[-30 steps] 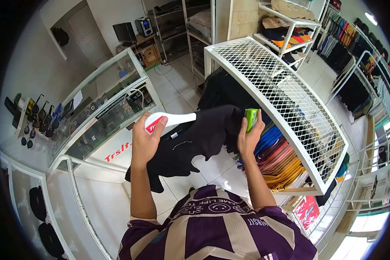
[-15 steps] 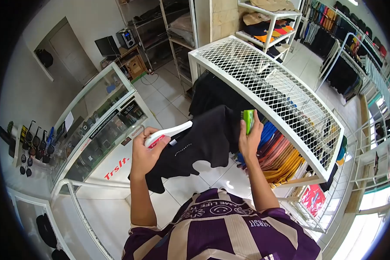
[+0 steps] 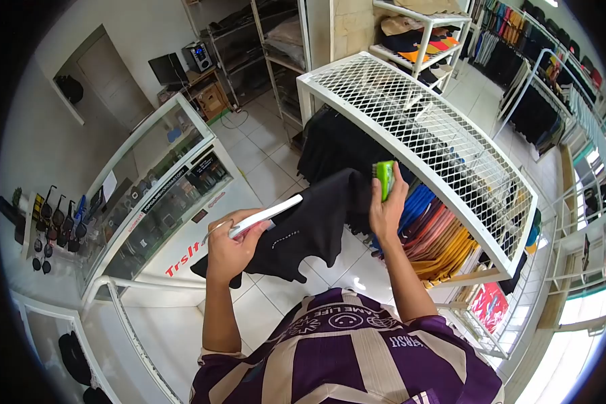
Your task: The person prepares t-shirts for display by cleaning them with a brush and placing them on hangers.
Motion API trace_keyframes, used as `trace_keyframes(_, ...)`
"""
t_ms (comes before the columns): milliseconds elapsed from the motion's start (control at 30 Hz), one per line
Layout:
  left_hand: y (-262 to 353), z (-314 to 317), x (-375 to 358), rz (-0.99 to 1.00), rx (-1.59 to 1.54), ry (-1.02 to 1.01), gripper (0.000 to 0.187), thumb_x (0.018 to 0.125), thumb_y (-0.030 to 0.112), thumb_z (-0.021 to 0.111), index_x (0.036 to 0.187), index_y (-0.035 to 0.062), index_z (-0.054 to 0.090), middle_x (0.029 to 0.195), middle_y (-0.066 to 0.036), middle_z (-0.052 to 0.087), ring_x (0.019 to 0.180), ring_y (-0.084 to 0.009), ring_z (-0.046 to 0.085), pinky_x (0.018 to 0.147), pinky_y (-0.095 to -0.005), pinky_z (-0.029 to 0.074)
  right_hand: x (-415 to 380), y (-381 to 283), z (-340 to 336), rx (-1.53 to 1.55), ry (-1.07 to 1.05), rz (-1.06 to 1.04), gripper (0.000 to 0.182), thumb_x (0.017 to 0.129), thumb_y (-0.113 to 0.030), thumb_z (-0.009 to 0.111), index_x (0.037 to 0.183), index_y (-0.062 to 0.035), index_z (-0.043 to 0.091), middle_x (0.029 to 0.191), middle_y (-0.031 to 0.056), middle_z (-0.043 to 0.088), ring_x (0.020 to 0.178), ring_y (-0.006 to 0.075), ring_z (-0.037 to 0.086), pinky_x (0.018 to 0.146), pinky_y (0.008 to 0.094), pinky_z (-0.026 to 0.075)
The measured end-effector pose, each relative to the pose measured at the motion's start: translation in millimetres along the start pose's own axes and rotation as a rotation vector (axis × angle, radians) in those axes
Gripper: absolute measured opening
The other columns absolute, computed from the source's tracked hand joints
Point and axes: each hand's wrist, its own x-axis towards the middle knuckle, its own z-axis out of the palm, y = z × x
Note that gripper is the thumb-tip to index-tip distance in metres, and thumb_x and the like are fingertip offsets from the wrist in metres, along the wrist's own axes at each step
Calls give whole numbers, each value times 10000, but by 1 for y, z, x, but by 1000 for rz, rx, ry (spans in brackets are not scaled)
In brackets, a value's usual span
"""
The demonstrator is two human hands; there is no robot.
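Observation:
My left hand [image 3: 230, 250] is closed round a white hanger [image 3: 266, 215], whose long arm points up to the right. From the hanger hangs a black garment [image 3: 296, 236] with a small line of print, its lower edge uneven above the tiled floor. My right hand [image 3: 389, 209] grips a green brush [image 3: 384, 178] with dark bristles facing left, beside the garment's right end. The part of the hanger inside the cloth is hidden.
A white mesh-topped rack [image 3: 417, 135] with colourful garments [image 3: 438, 242] stands close on the right. A glass display case [image 3: 161, 195] is at the left, with a white rail [image 3: 124, 323] below it. Sunglasses [image 3: 60, 222] hang at far left.
The black garment has swung and its lower edge has shifted. The white hanger has turned slightly in my left hand. My right hand has moved up a little with the green brush.

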Motion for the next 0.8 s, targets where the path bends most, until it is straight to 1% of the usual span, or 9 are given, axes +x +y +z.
trace_keyframes(100, 9, 3, 2, -83, 30, -30, 165, 880, 75, 815, 1014, -17, 785, 912, -115, 787, 767, -184, 737, 694, -294, 568, -9, -63, -9, 149, -111, -248, 695, 935, -196, 759, 1541, -41, 457, 1289, 251, 571, 1172, 422, 583, 1001, 473, 503)
trace_keyframes(167, 6, 6, 4, 77, 32, -23, 165, 879, 70, 815, 1019, -12, 786, 928, -118, 789, 759, -190, 738, 675, -301, 567, -21, -76, -6, 182, -293, -317, 722, 919, -198, 778, 1548, -57, 453, 1294, 249, 560, 1156, 431, 601, 985, 466, 525)
trace_keyframes(233, 13, 4, 5, 152, 70, -32, 164, 874, 67, 820, 1023, 5, 792, 935, -127, 790, 749, -199, 740, 657, -291, 559, -21, -50, 12, 148, -216, -310, 719, 925, -194, 772, 1556, -75, 449, 1301, 256, 545, 1134, 438, 617, 962, 468, 543)
trace_keyframes(300, 12, 1, 0, 62, 66, -18, 173, 867, 59, 822, 1034, 23, 799, 900, -122, 781, 705, -194, 719, 628, -296, 538, -6, -22, 19, -13, -195, 53, 642, 985, -238, 713, 1562, -118, 457, 1257, 257, 543, 1083, 434, 640, 947, 474, 548)
trace_keyframes(367, 3, -7, -6, 118, 120, -34, 187, 858, 48, 822, 1043, 32, 802, 839, -118, 755, 656, -194, 688, 597, -310, 510, 2, 13, 13, -118, -205, 175, 594, 1008, -246, 689, 1546, -98, 488, 1248, 227, 569, 1110, 389, 643, 983, 434, 521)
trace_keyframes(567, -7, -12, -15, 373, 383, -70, 588, 628, 33, 791, 1214, 90, 782, 707, -73, 566, 610, -253, 599, 570, -360, 483, 14, -88, -18, 301, -273, -433, 621, 929, -277, 784, 1485, -98, 575, 1193, 194, 634, 1069, 381, 667, 940, 434, 544)
trace_keyframes(633, 0, -9, -14, 559, 565, -96, 641, 599, 87, 792, 1240, 98, 774, 684, -52, 501, 611, -238, 574, 562, -366, 466, 3, -117, -24, 279, -588, -330, 596, 923, -298, 789, 1455, -106, 600, 1207, 202, 633, 1069, 393, 655, 951, 435, 542)
trace_keyframes(700, -1, -12, -16, 610, 603, -112, 652, 598, 112, 798, 1250, 99, 770, 672, -34, 458, 596, -210, 542, 543, -351, 441, 8, -95, -3, 278, -567, -402, 579, 917, -300, 790, 1440, -124, 616, 1226, 215, 628, 1056, 396, 662, 934, 445, 554)
trace_keyframes(800, -8, -18, -24, 720, 728, -99, 660, 608, 87, 777, 1268, 99, 763, 676, -11, 442, 581, -164, 496, 516, -309, 405, 35, -13, 25, -56, -371, -155, 573, 913, -293, 789, 1440, -133, 631, 1188, 218, 651, 1007, 404, 688, 893, 459, 569)
